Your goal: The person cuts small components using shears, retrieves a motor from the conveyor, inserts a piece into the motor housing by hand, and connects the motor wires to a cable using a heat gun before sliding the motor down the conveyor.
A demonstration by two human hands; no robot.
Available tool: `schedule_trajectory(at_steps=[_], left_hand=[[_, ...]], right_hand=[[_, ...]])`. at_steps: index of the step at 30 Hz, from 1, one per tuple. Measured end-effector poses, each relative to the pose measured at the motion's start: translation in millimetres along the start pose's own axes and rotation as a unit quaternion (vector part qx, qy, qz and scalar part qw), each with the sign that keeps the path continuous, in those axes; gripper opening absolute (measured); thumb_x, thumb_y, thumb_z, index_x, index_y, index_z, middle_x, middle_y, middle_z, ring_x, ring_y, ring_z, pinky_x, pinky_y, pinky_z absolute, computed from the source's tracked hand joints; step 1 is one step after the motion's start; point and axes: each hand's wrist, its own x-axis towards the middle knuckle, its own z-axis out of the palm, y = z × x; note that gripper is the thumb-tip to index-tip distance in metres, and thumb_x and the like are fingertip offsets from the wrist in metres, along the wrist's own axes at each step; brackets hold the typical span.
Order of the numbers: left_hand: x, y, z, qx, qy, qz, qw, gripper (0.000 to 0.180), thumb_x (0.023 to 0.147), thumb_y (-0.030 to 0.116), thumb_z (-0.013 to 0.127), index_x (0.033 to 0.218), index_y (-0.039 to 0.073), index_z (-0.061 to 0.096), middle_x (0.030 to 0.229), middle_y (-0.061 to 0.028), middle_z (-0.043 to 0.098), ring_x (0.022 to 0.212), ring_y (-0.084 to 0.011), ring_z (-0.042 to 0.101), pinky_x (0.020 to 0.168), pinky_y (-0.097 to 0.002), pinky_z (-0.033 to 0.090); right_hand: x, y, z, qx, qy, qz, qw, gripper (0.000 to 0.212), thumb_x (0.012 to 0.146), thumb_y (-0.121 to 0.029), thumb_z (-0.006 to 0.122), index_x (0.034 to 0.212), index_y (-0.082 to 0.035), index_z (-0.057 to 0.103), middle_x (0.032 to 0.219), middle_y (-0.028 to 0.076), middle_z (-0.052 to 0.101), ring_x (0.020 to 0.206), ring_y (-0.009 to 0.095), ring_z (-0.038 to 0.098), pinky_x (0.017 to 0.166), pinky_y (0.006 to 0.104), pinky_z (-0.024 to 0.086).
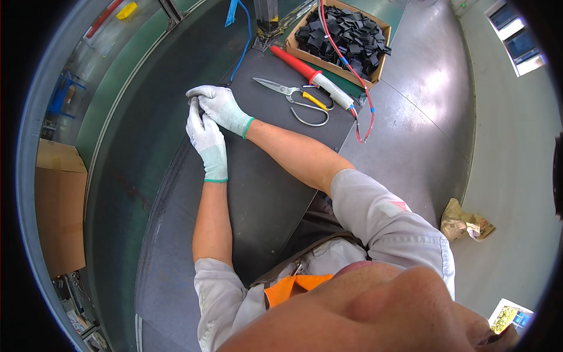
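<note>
My left hand [205, 138] and my right hand [221, 108] wear white knit gloves with green cuffs. They meet over the dark work surface [258, 193], left of the shears. The right hand's fingers curl over the left hand's fingertips, and both hands look closed. Whatever lies between the fingers, if anything, is hidden. To the right are metal shears [287, 89] with yellow wrapping on one handle, blades pointing left. Beyond them rests a long red-and-white handheld tool [333, 89] with a red cable [335, 42]. Neither hand touches these tools.
A cardboard box [290, 43] full of flat black pieces stands at the back right. A metal post [267, 17] and a blue cord [248, 41] are at the far edge. A dark green belt [126, 158] curves along the left, beside a brown carton [61, 217]. Crumpled paper [463, 222] lies right.
</note>
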Motion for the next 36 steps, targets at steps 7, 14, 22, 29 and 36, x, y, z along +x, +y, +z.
schedule_trajectory(at_steps=[7,14,22,29,36], left_hand=[[0.6,0.4,-1.9,-0.008,-0.003,-0.004,1.0,0.047,0.1,0.008,0.048,0.144,-0.005,0.05,0.147,-0.0182,0.054,0.136,-0.0274,0.052,0.114,-0.0378,0.04],[-0.9,5.0,-1.9,-0.006,-0.002,-0.018,1.0,0.046,0.1,0.008,0.046,0.145,-0.005,0.05,0.147,-0.0173,0.053,0.136,-0.0265,0.052,0.114,-0.0374,0.04],[-1.3,5.6,-2.3,-0.018,0.0,-0.029,0.999,0.046,0.1,0.008,0.047,0.145,-0.004,0.05,0.147,-0.0167,0.054,0.135,-0.0261,0.052,0.114,-0.0373,0.039],[-0.8,3.5,-1.9,-0.007,0.005,-0.014,1.0,0.045,0.1,0.007,0.047,0.144,-0.004,0.051,0.146,-0.0175,0.055,0.135,-0.0275,0.052,0.114,-0.0385,0.039],[-2.7,7.5,-3.1,-0.002,0.005,-0.011,1.0,0.045,0.1,0.008,0.048,0.143,-0.004,0.052,0.145,-0.0182,0.055,0.135,-0.0289,0.052,0.114,-0.0392,0.039]], right_hand=[[-1.7,-4.9,0.7,-0.012,0.0,-0.001,1.0,0.033,0.092,0.001,0.05,0.115,-0.004,0.073,0.109,0.01,0.075,0.098,0.016,0.072,0.089,0.0291,0.056],[-3.0,-6.7,-0.9,-0.025,0.002,-0.008,1.0,0.034,0.092,0.001,0.05,0.115,-0.004,0.073,0.11,0.011,0.075,0.096,0.017,0.072,0.089,0.0295,0.057],[-2.5,-5.4,2.3,-0.017,0.005,-0.012,1.0,0.033,0.09,0.001,0.05,0.113,-0.003,0.073,0.109,0.012,0.075,0.094,0.018,0.073,0.089,0.0304,0.057],[0.6,-0.7,3.6,0.031,-0.006,0.035,0.999,0.036,0.091,0.006,0.047,0.115,-0.001,0.072,0.107,0.01,0.074,0.1,0.016,0.072,0.092,0.0287,0.057],[-2.1,-4.0,1.0,-0.002,-0.002,-0.002,1.0,0.036,0.092,0.005,0.047,0.117,-0.002,0.072,0.107,0.009,0.075,0.1,0.015,0.071,0.092,0.0282,0.056]])
